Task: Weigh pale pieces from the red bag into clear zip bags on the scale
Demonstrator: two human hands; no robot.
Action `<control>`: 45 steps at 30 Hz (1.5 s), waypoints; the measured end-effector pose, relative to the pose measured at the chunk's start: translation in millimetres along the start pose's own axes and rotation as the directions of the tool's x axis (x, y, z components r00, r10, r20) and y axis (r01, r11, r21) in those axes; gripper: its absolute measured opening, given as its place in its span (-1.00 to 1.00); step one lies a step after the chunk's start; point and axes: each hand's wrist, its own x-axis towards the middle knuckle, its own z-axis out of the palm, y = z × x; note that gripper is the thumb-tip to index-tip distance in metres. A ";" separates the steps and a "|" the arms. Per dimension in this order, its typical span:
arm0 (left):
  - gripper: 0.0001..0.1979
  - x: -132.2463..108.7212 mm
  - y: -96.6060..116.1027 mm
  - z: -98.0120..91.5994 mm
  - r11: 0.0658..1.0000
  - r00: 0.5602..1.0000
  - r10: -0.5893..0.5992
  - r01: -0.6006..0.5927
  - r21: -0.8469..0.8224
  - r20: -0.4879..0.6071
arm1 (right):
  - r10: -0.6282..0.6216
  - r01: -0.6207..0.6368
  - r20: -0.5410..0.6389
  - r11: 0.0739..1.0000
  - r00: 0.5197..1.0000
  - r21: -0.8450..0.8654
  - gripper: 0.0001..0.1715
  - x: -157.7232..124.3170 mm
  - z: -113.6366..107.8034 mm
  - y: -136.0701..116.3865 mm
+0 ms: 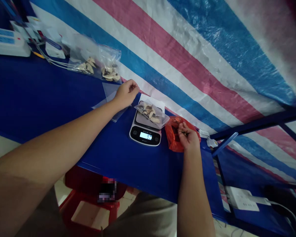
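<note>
Midway between curled left fingers [134, 90] and right fingers [182, 126] pinching dark bits [185, 133], bagged slices [151, 112].

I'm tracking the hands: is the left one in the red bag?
No, the left hand is across the scale from the red bag, where the right hand is.

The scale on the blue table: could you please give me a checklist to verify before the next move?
1. Scale has its screen lit: ok.
2. Clear bag does not overhang the scale: not ok, its right end sticks out.
3. Clear bag does not touch the red bag: cannot tell, their edges meet in this view.
4. Left hand is off the scale: ok.
5. Right hand has a grip on small pieces: ok.
</note>
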 end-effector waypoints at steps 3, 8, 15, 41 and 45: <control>-0.95 -4.2 21.6 -7.3 0.998 0.998 0.067 -0.067 0.005 0.005 | 0.092 -0.091 -0.089 0.996 0.992 0.017 -0.48 3.3 -3.2 0.3; -0.81 -25.7 69.1 -14.6 0.962 0.936 0.262 -0.273 0.013 0.234 | 0.070 -0.069 -0.067 0.997 0.995 0.026 -0.50 3.8 -7.4 -8.5; -0.82 -42.4 77.2 -1.7 0.882 0.810 0.427 -0.471 0.012 0.402 | 0.039 -0.040 -0.113 0.999 0.993 -0.003 -0.70 -2.2 -11.8 -29.1; -0.94 -38.8 54.9 5.5 0.810 0.793 0.547 -0.582 0.068 0.268 | 0.230 -0.193 -0.098 0.937 0.968 0.290 -0.69 -21.7 11.0 -35.5; -0.95 -39.1 54.3 6.1 0.811 0.794 0.546 -0.581 0.071 0.267 | 0.187 -0.159 -0.102 0.959 0.977 0.235 -0.69 -23.2 13.6 -34.2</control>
